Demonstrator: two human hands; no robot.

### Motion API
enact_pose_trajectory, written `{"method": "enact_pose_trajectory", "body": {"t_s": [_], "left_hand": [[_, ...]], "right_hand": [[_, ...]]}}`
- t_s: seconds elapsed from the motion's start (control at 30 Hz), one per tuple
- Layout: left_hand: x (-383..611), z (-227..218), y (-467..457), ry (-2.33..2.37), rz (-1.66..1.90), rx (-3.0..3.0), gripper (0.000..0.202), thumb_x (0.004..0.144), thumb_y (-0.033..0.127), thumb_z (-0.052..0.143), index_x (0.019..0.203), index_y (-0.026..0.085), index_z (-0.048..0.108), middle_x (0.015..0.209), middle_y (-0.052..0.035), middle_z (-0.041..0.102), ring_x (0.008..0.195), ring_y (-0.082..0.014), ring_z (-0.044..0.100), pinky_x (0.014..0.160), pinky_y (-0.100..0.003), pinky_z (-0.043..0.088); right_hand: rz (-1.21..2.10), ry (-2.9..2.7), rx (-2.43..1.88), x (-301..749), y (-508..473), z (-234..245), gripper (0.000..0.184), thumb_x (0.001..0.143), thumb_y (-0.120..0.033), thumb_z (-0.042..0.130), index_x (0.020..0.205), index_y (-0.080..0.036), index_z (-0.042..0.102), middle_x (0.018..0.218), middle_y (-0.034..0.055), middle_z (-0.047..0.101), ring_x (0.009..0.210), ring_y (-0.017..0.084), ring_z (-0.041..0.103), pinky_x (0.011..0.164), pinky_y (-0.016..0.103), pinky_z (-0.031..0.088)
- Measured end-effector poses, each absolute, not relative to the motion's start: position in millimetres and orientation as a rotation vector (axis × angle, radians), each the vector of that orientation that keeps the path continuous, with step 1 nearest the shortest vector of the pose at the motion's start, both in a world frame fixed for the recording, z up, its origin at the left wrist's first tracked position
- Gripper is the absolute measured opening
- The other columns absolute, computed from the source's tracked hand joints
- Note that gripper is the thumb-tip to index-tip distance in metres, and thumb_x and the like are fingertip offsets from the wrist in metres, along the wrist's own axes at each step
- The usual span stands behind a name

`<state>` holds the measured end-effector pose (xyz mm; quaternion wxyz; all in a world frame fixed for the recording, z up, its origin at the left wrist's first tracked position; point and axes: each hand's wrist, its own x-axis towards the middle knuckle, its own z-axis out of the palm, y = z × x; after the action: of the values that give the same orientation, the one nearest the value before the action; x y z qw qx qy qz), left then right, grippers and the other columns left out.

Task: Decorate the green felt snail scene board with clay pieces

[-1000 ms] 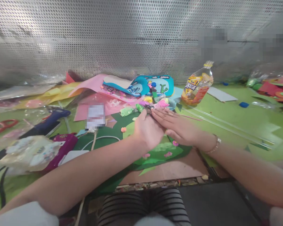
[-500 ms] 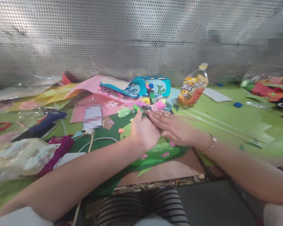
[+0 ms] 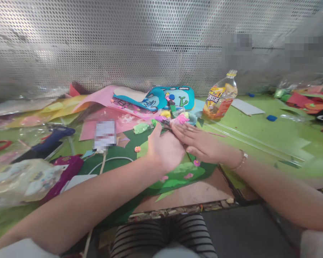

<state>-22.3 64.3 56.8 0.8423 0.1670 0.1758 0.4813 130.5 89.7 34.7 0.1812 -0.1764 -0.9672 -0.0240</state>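
Palm up, my left hand (image 3: 165,152) is held over the green paper piece with its thumb stretched out. My right hand (image 3: 195,141) lies flat across it, fingers straight and touching the left palm and fingers. Whatever may be between the palms is hidden, and most of the left fingers are covered. Under the hands is a green paper cutout (image 3: 177,181) with small pink flowers (image 3: 188,176) on it. Just beyond the fingertips lie small bags of coloured clay, among them a pink one (image 3: 182,118) and a light green one (image 3: 141,128).
A bottle with a yellow cap (image 3: 220,95) stands at the back right, near a white board (image 3: 247,107). Blue cartoon sheets (image 3: 187,96) lie behind the clay. On the left are a blue glue gun (image 3: 54,138), a purple case (image 3: 67,172) and a cable (image 3: 104,163).
My right hand has slid slightly over the left palm, its fingertips shifting a little to the right. The left hand stays nearly in place. The things on the table have not moved.
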Motion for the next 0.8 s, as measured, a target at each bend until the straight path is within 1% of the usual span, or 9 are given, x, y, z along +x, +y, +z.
{"method": "enact_pose_trajectory", "body": {"t_s": [0.1, 0.17, 0.23, 0.3, 0.4, 0.5, 0.57, 0.67, 0.8], "left_hand": [[-22, 58, 63, 0.458, 1.050, 0.312, 0.072, 0.091, 0.056, 0.016, 0.131, 0.002, 0.040, 0.140, -0.0191, 0.042, 0.132, -0.0248, 0.037, 0.108, -0.035, 0.031], [-22, 57, 65, 0.489, 1.086, 0.308, 0.071, 0.092, 0.055, 0.016, 0.129, 0.001, 0.043, 0.137, -0.0194, 0.045, 0.131, -0.0245, 0.040, 0.107, -0.034, 0.032], [-22, 55, 68, 0.439, 1.075, 0.344, 0.071, 0.091, 0.057, 0.015, 0.125, 0.004, 0.047, 0.132, -0.0191, 0.050, 0.128, -0.0261, 0.043, 0.106, -0.037, 0.035], [-22, 52, 70, 0.421, 1.070, 0.358, 0.071, 0.090, 0.059, 0.016, 0.124, 0.007, 0.050, 0.131, -0.0184, 0.052, 0.128, -0.0268, 0.044, 0.105, -0.039, 0.036], [-22, 52, 72, 0.458, 1.129, 0.328, 0.070, 0.090, 0.058, 0.018, 0.127, 0.007, 0.048, 0.135, -0.0170, 0.049, 0.129, -0.0233, 0.042, 0.107, -0.034, 0.034], [-22, 52, 72, 0.444, 1.118, 0.328, 0.073, 0.089, 0.061, 0.015, 0.128, 0.008, 0.048, 0.132, -0.0168, 0.052, 0.127, -0.0240, 0.045, 0.106, -0.035, 0.036], [-22, 52, 73, 0.459, 1.102, 0.324, 0.074, 0.088, 0.062, 0.015, 0.128, 0.009, 0.048, 0.128, -0.0170, 0.055, 0.125, -0.0247, 0.047, 0.105, -0.037, 0.038], [-22, 51, 74, 0.484, 1.140, 0.304, 0.072, 0.089, 0.060, 0.018, 0.129, 0.008, 0.048, 0.127, -0.0169, 0.056, 0.124, -0.0221, 0.049, 0.104, -0.033, 0.038], [-22, 52, 74, 0.482, 1.140, 0.288, 0.070, 0.090, 0.058, 0.017, 0.128, 0.009, 0.049, 0.125, -0.0164, 0.057, 0.119, -0.0220, 0.053, 0.101, -0.031, 0.041]], "right_hand": [[-0.035, -2.766, -0.403, 131, 89, 36, 0.070, 0.095, -0.050, 0.010, 0.147, -0.003, 0.014, 0.153, 0.0178, 0.017, 0.143, 0.019, 0.008, 0.116, 0.041, 0.013], [-0.012, -2.789, -0.370, 131, 89, 36, 0.068, 0.096, -0.049, 0.009, 0.148, -0.006, 0.012, 0.153, 0.0155, 0.016, 0.142, 0.018, 0.009, 0.116, 0.042, 0.013], [-0.011, -2.756, -0.454, 132, 91, 36, 0.063, 0.097, -0.046, 0.013, 0.148, -0.010, 0.010, 0.153, 0.0129, 0.017, 0.142, 0.018, 0.010, 0.116, 0.042, 0.013], [0.009, -2.732, -0.489, 132, 92, 35, 0.063, 0.097, -0.046, 0.015, 0.149, -0.011, 0.008, 0.154, 0.0126, 0.016, 0.142, 0.018, 0.010, 0.116, 0.042, 0.013], [0.074, -2.770, -0.354, 132, 91, 35, 0.066, 0.096, -0.050, 0.010, 0.149, -0.010, 0.009, 0.155, 0.0117, 0.012, 0.142, 0.020, 0.008, 0.116, 0.043, 0.012], [0.060, -2.749, -0.419, 130, 89, 36, 0.062, 0.097, -0.046, 0.013, 0.149, -0.013, 0.009, 0.155, 0.0106, 0.014, 0.142, 0.018, 0.009, 0.116, 0.043, 0.011], [0.055, -2.734, -0.446, 129, 87, 37, 0.064, 0.097, -0.046, 0.013, 0.148, -0.009, 0.012, 0.154, 0.0130, 0.015, 0.142, 0.019, 0.009, 0.116, 0.043, 0.011], [0.083, -2.768, -0.344, 128, 85, 38, 0.068, 0.096, -0.048, 0.010, 0.147, -0.004, 0.017, 0.153, 0.0160, 0.016, 0.142, 0.020, 0.009, 0.116, 0.042, 0.012], [0.064, -2.801, -0.300, 132, 92, 40, 0.064, 0.096, -0.048, 0.009, 0.148, -0.011, 0.015, 0.152, 0.0119, 0.023, 0.142, 0.019, 0.012, 0.116, 0.044, 0.007]]}}
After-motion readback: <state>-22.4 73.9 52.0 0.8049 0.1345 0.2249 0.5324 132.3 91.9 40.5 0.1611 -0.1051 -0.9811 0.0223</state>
